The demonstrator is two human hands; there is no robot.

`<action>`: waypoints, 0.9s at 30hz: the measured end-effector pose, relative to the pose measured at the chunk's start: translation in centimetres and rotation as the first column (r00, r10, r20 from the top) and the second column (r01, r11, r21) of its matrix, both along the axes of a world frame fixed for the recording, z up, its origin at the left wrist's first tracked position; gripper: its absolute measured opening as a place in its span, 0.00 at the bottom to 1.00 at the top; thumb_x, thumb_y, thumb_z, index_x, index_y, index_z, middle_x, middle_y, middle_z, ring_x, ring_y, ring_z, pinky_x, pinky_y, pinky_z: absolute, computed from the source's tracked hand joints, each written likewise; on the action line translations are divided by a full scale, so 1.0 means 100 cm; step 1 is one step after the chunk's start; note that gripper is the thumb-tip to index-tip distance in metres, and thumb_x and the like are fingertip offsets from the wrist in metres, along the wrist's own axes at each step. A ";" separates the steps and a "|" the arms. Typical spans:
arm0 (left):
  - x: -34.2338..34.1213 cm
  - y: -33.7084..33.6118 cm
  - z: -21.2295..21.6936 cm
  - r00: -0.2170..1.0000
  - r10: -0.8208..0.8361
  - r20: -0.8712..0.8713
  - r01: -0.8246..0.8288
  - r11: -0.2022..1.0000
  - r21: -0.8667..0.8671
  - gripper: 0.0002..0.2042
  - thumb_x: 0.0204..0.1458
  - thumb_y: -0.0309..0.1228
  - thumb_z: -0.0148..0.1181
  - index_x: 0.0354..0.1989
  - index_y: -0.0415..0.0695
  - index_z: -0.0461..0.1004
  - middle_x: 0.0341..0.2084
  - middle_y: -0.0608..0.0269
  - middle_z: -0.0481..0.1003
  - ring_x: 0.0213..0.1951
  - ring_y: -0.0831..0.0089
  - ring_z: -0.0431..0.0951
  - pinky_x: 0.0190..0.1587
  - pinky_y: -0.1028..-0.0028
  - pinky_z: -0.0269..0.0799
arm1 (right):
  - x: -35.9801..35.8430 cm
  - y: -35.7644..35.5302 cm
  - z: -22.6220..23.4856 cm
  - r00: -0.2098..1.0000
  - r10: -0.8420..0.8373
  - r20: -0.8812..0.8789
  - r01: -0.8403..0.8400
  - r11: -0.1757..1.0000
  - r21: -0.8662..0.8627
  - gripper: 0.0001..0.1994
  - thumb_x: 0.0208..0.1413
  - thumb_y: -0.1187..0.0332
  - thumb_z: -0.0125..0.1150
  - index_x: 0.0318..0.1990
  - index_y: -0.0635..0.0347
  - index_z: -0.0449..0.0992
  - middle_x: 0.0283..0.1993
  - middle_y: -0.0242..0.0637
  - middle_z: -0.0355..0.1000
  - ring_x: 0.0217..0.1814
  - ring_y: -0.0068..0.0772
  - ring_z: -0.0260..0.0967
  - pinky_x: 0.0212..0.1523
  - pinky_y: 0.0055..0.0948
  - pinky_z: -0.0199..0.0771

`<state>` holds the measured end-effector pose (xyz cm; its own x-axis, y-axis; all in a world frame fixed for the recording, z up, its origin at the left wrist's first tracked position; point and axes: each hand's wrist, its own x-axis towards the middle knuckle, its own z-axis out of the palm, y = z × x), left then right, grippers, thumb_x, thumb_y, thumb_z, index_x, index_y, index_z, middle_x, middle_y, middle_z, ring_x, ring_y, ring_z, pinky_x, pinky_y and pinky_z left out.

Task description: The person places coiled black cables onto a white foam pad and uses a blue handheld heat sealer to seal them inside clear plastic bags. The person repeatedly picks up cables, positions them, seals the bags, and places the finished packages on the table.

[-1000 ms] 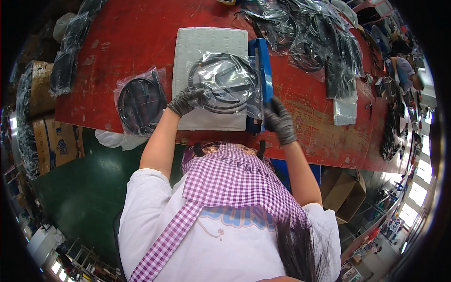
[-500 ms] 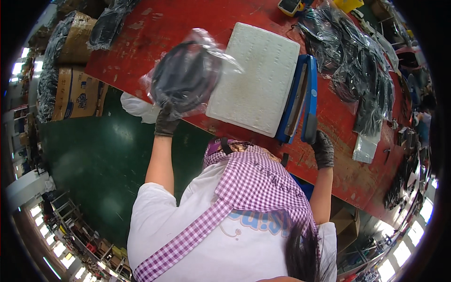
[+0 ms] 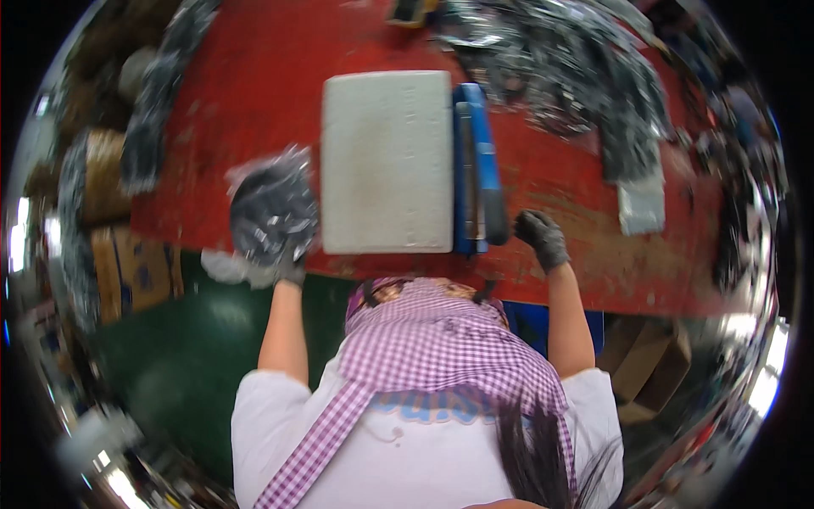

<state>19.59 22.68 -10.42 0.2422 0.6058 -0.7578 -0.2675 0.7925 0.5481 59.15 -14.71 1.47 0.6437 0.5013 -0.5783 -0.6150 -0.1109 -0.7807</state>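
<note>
My left hand point(image 3: 291, 265), in a dark glove, is closed on the near edge of a clear plastic bag point(image 3: 275, 208) with something black and rounded inside. The bag is over the red table, left of a white foam block point(image 3: 386, 161). Along the block's right side stands a blue bag sealer point(image 3: 481, 170) with a long lever arm and a dark handle end. My right hand point(image 3: 543, 239), also gloved, is just right of that handle end and apart from it. Its fingers are curled, and nothing shows in them.
Bagged black items point(image 3: 585, 76) are heaped at the far right of the red table point(image 3: 254, 68). More wrapped goods point(image 3: 161, 110) lie along its left edge. A yellow-and-dark device point(image 3: 411, 12) sits at the back. Cardboard boxes stand at lower left point(image 3: 136, 267) and lower right point(image 3: 649, 360).
The view has turned, so the block and sealer now appear straighter and further left. My left hand and its bag are lower beside the block. A gap now shows between my right hand and the sealer handle.
</note>
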 end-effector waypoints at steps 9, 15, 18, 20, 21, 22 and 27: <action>0.049 -0.014 0.042 0.753 -0.569 -0.332 0.441 0.810 -0.386 0.20 0.48 0.49 0.44 0.32 0.43 0.70 0.11 0.66 0.65 0.13 0.70 0.66 0.12 0.72 0.60 | 0.126 0.022 -0.098 0.831 -0.456 -0.318 0.446 0.888 -0.111 0.16 0.50 0.63 0.50 0.43 0.64 0.64 0.39 0.45 0.66 0.39 0.41 0.66 0.39 0.36 0.72; 0.090 -0.045 0.063 0.127 -0.365 -0.922 0.976 0.209 0.052 0.15 0.43 0.41 0.53 0.28 0.40 0.68 0.20 0.57 0.69 0.26 0.60 0.70 0.32 0.70 0.67 | 0.186 0.132 -0.101 0.859 -0.325 -0.397 0.271 0.944 -0.187 0.17 0.50 0.58 0.49 0.41 0.62 0.66 0.40 0.46 0.67 0.41 0.41 0.66 0.43 0.39 0.70; 0.176 -0.094 0.091 0.128 -0.122 -0.984 0.985 -0.104 0.141 0.16 0.41 0.36 0.53 0.38 0.39 0.67 0.36 0.49 0.68 0.41 0.56 0.67 0.45 0.66 0.63 | 0.221 0.169 -0.177 0.838 -0.160 -0.522 0.165 0.986 -0.038 0.12 0.50 0.57 0.48 0.30 0.56 0.70 0.31 0.37 0.69 0.36 0.33 0.66 0.41 0.35 0.69; 0.186 -0.116 0.076 0.062 -0.005 -0.998 0.956 -0.288 0.061 0.19 0.40 0.36 0.53 0.42 0.39 0.65 0.46 0.49 0.61 0.48 0.57 0.61 0.51 0.64 0.57 | 0.222 0.204 -0.171 0.821 -0.077 -0.566 0.123 0.991 0.044 0.12 0.51 0.56 0.48 0.24 0.52 0.69 0.25 0.30 0.67 0.31 0.27 0.64 0.36 0.31 0.68; 0.188 -0.127 0.076 -0.005 -0.002 -1.000 0.964 -0.266 -0.005 0.20 0.41 0.37 0.53 0.43 0.40 0.65 0.47 0.50 0.60 0.50 0.57 0.59 0.53 0.64 0.54 | 0.214 0.217 -0.157 0.812 -0.048 -0.582 0.111 0.991 0.074 0.13 0.51 0.56 0.47 0.21 0.51 0.68 0.21 0.27 0.65 0.28 0.23 0.63 0.33 0.28 0.67; 0.191 -0.136 0.079 -0.070 -0.005 -0.998 0.967 -0.246 -0.067 0.21 0.41 0.38 0.53 0.44 0.41 0.64 0.48 0.51 0.60 0.51 0.58 0.57 0.54 0.65 0.51 | 0.207 0.230 -0.142 0.803 -0.019 -0.596 0.101 0.989 0.105 0.14 0.51 0.55 0.46 0.18 0.49 0.66 0.18 0.24 0.63 0.25 0.20 0.61 0.29 0.26 0.66; 0.172 -0.143 0.043 -0.115 0.061 -0.991 0.939 -0.319 -0.128 0.25 0.41 0.43 0.48 0.46 0.41 0.64 0.51 0.49 0.56 0.54 0.54 0.52 0.58 0.62 0.44 | 0.228 0.237 -0.131 0.893 0.233 0.385 -0.164 0.965 -0.203 0.13 0.46 0.60 0.55 0.36 0.55 0.70 0.33 0.29 0.67 0.34 0.24 0.63 0.33 0.24 0.64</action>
